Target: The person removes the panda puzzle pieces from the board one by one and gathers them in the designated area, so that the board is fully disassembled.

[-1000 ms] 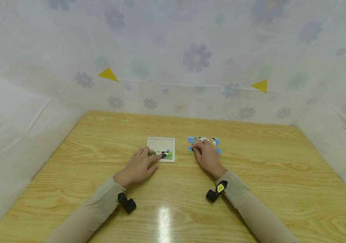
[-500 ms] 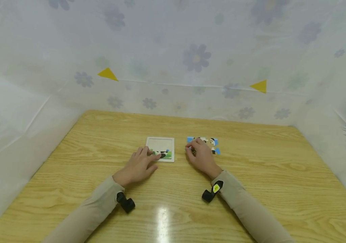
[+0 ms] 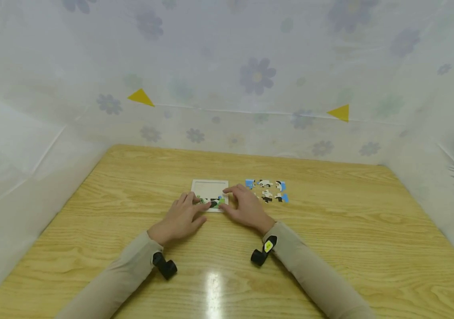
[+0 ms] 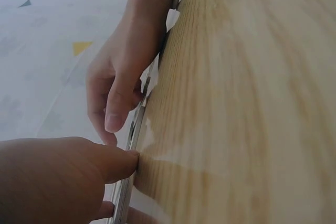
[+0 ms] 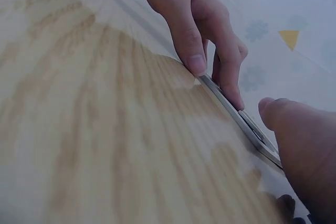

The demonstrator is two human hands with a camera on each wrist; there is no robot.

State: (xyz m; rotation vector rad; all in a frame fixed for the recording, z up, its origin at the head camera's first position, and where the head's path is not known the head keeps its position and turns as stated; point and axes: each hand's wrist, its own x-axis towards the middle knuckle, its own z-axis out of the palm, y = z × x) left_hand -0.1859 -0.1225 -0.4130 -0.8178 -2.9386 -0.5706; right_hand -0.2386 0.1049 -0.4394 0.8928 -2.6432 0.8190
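Observation:
In the head view, a white square puzzle frame (image 3: 210,180) lies on the table, with a strip of green, white and black panda pieces (image 3: 213,203) along its near side. My left hand (image 3: 181,217) rests at the frame's near left, one outstretched finger on the pieces. Over the frame's right side, my right hand (image 3: 248,210) has thumb and forefinger apart near the green corner; no loose piece shows between them. Both wrist views catch the thin frame edge (image 4: 137,124) (image 5: 231,107) side-on, with the hands close to it.
Several loose puzzle pieces (image 3: 266,183) in blue, white and black lie right of the frame, some partly behind my right hand. The wooden table (image 3: 330,212) meets a pale flowered curtain (image 3: 195,119) at its back. Yellow triangles (image 3: 339,113) mark the curtain.
My right hand has moved left from the loose pieces to the frame's right side, uncovering pieces it hid before. The left hand stays in place on the frame.

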